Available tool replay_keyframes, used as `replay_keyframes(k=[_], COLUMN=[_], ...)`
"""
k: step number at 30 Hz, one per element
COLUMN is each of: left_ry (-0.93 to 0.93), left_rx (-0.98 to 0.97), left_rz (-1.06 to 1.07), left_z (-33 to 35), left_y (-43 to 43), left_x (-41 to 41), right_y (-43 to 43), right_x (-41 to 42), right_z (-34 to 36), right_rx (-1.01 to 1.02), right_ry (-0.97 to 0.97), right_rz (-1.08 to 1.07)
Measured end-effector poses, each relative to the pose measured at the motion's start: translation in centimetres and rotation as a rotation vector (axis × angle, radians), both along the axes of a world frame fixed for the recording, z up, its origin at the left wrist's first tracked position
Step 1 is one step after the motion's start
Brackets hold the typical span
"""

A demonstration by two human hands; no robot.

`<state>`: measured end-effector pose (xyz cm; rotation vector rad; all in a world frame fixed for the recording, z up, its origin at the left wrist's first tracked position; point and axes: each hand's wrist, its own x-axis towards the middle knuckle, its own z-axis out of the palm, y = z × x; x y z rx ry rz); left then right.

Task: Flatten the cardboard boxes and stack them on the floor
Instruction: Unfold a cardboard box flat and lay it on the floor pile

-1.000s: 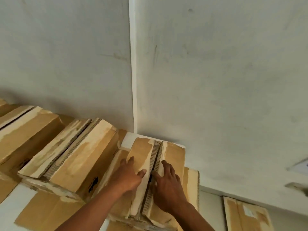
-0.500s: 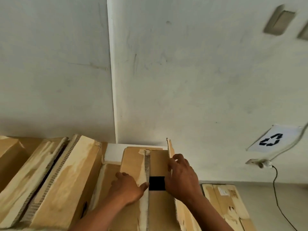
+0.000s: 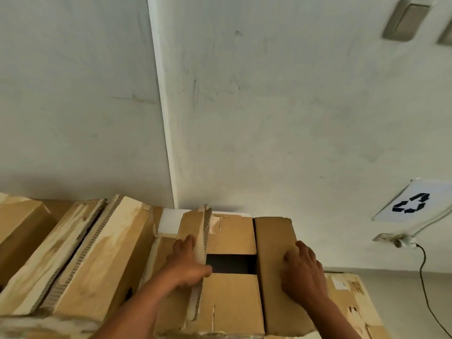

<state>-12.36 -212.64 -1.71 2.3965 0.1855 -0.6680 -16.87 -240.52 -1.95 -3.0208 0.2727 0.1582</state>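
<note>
Left hand [image 3: 186,267] pinches the box [image 3: 232,299] left flap edge; right hand [image 3: 303,272] lies spread on its right flap, two inner flaps exposed

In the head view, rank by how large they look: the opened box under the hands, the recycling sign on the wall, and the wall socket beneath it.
1. Opened box, by far the largest, though nearest the camera.
2. Recycling sign.
3. Wall socket, smallest.
</note>
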Motion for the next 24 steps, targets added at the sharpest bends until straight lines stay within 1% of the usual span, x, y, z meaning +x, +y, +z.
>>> replay_keyframes(k=[3,4,5,6,9,10,11,12,14,17,19,22,24], left_ry=[0.002,-0.034,-0.092,-0.168,-0.451,-0.514,-0.545,-0.548,-0.487,-0.28,-0.181,-0.113,-0.136], left_rx=[-0.23,-0.247,-0.207,-0.09,0.518,0.633,0.66,0.647,0.576,0.503,0.533,0.531,0.471], left_rz=[0.096,0.128,0.148,0.139,-0.027,-0.086,-0.139,-0.205,-0.293,-0.237,-0.233,-0.214,-0.179], left_z=[2.3,2.7,3.0,3.0,2.0,1.3,0.5,-0.4,-2.1,-3.5,-4.1,-4.1,-3.8], left_y=[3.9,5.5,7.0,8.3,10.0,9.9,9.6,9.0,7.4,5.4,4.4,3.7,3.9], left_x=[-0.5,-0.8,-1.2,-1.6,-3.3,-3.7,-4.1,-4.5,-5.2,-5.7,-5.7,-5.0,-4.6], right_y=[0.2,0.3,0.5,0.7,1.4,1.7,2.2,2.5,3.1,4.0,4.7,5.2,5.3], right_x=[0.4,0.7,1.0,1.5,2.8,3.1,3.5,3.9,4.6,5.5,5.8,6.3,6.8], right_z=[-1.6,-1.9,-2.0,-2.2,-2.6,-2.7,-2.7,-2.8,-2.8,-3.0,-3.1,-3.2,-3.2], right_rx=[0.059,0.104,0.154,0.192,0.211,0.199,0.186,0.172,0.132,0.026,-0.019,-0.096,-0.146], right_ry=[0.032,0.046,0.064,0.066,0.039,0.028,0.024,0.014,-0.004,0.009,0.03,0.031,0.036], right_rz=[0.134,0.156,0.166,0.17,0.163,0.166,0.16,0.154,0.169,0.25,0.249,0.268,0.283])
